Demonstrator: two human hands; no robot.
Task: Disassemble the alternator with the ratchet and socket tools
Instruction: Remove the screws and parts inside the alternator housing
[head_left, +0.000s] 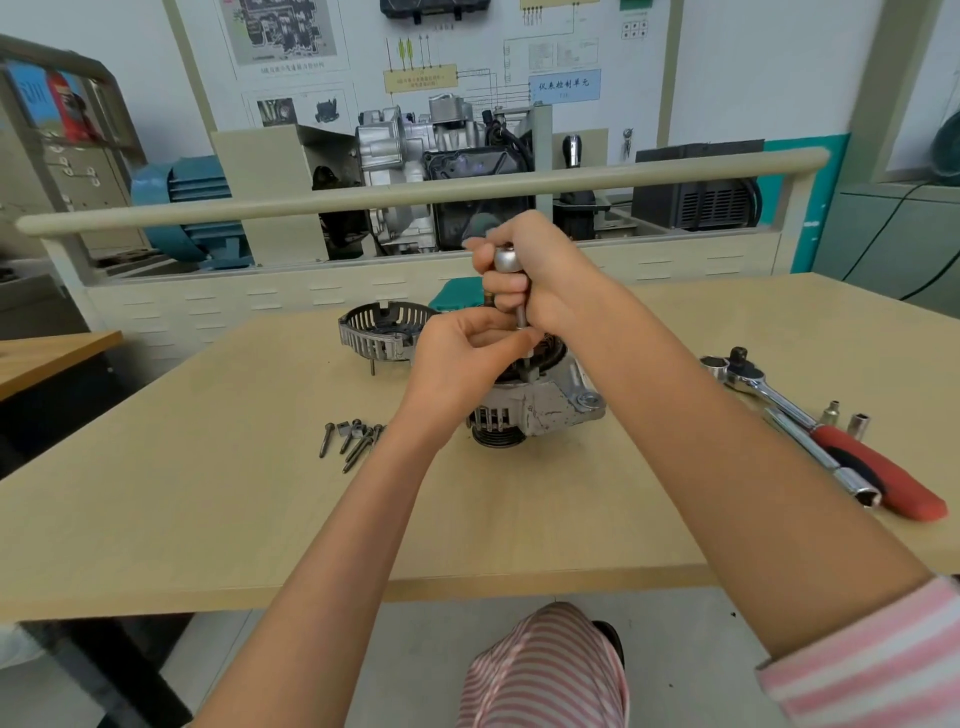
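Observation:
The alternator (540, 405) stands pulley-down at the middle of the wooden table (208, 519), its rear cover off. My right hand (540, 270) grips a slim metal socket driver (511, 275) held upright over the alternator's top. My left hand (462, 353) pinches the lower end of that tool where it meets the alternator. The removed slotted rear cover (382, 332) lies behind and to the left. Several long bolts and small parts (353, 439) lie left of the alternator.
To the right lie a ratchet with a red handle (831, 436), an extension bar (826, 457) and two loose sockets (847, 418). A green case (457, 293) sits behind my hands. A rail (415, 192) and engine display stand beyond the table.

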